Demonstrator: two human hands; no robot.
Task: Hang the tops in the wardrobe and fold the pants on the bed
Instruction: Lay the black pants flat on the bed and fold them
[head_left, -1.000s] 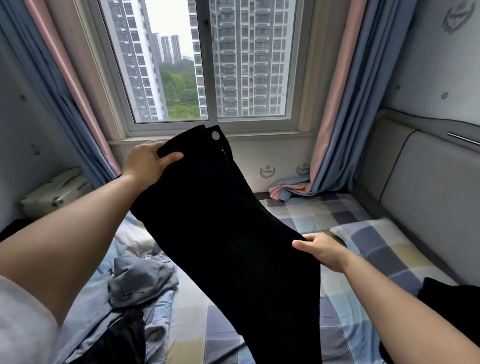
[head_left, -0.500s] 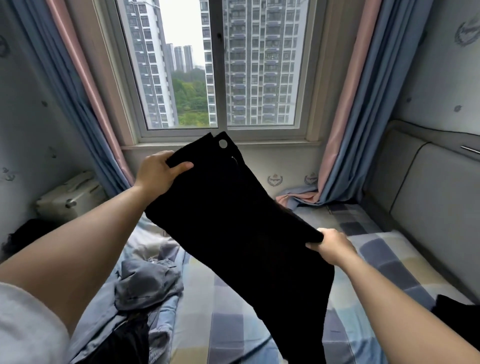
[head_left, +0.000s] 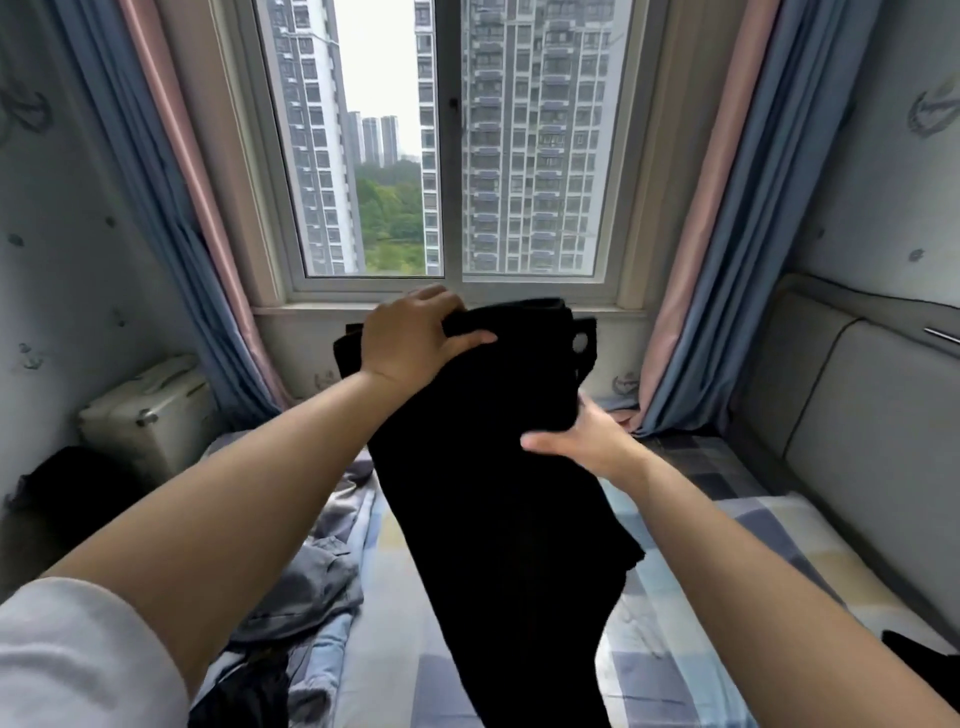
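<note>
**Black pants doubled over above the bed**

Since a second ago the left hand has swung the waistband of the black pants rightward, toward the window's middle, and the right hand has risen to meet it. The left grip curls over the top edge; the right thumb and fingers pinch the cloth lower down. The pants hang above the checked bed. A grey garment lies crumpled left; curtains frame the window.
</note>
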